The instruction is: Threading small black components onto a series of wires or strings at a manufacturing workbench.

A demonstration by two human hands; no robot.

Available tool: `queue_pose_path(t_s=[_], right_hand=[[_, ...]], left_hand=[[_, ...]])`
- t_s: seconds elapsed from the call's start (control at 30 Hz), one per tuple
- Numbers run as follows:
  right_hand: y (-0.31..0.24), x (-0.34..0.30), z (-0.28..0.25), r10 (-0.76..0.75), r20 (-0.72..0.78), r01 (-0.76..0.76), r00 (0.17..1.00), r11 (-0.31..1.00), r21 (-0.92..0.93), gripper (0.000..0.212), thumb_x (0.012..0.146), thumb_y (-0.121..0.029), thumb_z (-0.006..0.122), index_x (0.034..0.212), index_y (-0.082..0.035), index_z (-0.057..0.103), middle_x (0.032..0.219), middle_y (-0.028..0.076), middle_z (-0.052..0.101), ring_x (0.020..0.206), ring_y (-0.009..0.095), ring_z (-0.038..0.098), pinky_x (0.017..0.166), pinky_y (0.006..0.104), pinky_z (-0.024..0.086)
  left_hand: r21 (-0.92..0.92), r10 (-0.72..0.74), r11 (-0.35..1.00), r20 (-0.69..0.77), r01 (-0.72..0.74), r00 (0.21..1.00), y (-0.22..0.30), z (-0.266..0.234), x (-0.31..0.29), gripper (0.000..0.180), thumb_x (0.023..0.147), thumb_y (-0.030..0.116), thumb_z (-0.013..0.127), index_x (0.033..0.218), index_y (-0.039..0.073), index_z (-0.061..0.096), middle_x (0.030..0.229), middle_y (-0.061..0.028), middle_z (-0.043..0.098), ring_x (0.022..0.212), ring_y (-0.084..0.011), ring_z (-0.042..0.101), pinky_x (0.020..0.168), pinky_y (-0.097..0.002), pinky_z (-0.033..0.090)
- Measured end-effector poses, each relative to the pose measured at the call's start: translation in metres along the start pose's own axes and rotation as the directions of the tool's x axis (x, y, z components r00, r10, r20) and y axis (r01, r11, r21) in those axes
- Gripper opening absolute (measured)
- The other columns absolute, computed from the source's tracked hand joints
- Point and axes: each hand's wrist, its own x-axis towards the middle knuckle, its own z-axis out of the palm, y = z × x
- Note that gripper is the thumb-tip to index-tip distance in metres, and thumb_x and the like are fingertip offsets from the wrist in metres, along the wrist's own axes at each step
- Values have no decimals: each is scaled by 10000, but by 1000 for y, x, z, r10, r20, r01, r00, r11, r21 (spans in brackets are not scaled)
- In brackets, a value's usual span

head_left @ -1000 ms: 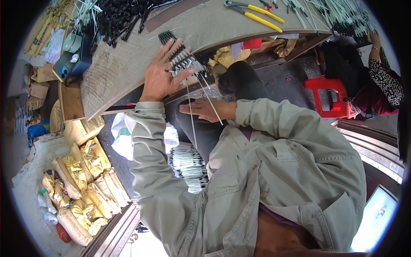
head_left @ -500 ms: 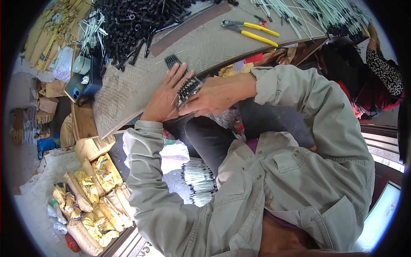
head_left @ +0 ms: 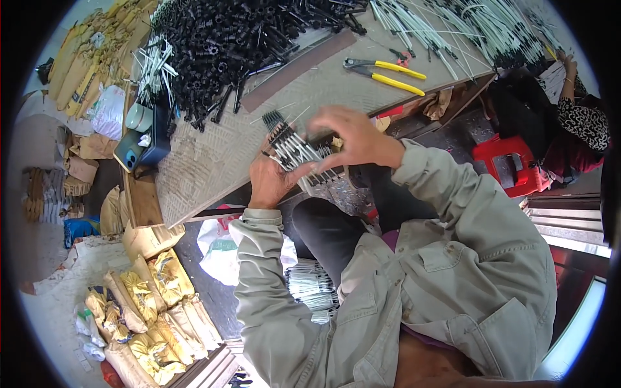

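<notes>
My left hand [head_left: 268, 184] is closed around a bundle of thin white rods with black ends [head_left: 294, 147], held tilted over the table's near edge. Its thumb reaches across the lower part of the bundle. To the right of the bundle is my right hand [head_left: 363, 141], fingers stretched out and apart, somewhat smeared by motion. That hand's thumb lies close to the bundle's right side; whether it touches cannot be made out. A few loose thin rods lie on the table [head_left: 200, 171] just beyond the bundle.
A heap of black parts [head_left: 213, 52] covers the far left tabletop. Yellow-handled pincers [head_left: 388, 70] and a flat brown strip [head_left: 297, 70] lie nearer. More white rods [head_left: 446, 32] are at far right. A red stool [head_left: 504, 161] and another person's arm [head_left: 569, 84] are at right.
My hands have come apart: the right one, earlier pressed against the bundle, has moved off to the right with its fingers raised. The bundle has turned, showing its white rods.
</notes>
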Motion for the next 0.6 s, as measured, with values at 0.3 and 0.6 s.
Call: queue_pose_path(t_s=[0.3, 0.6], right_hand=[[-23, 24, 56, 159, 156, -219, 975, 801, 557, 290, 762, -287, 675, 913, -42, 637, 872, 121, 639, 756, 256, 615, 686, 334, 469], [-88, -19, -66, 258, 83, -255, 962, 756, 603, 325, 844, -206, 604, 1064, 13, 507, 929, 103, 632, 853, 176, 623, 728, 286, 468]], left_hand=[[77, 11, 997, -29, -9, 1000, -11, 3, -22, 429, 644, 259, 739, 1025, 105, 615, 1046, -95, 603, 976, -305, 558, 818, -414, 438], [-841, -272, 361, 319, 404, 908, 115, 53, -27, 331, 710, 39, 720, 1007, 33, 575, 972, -34, 602, 869, -122, 569, 763, -281, 473]])
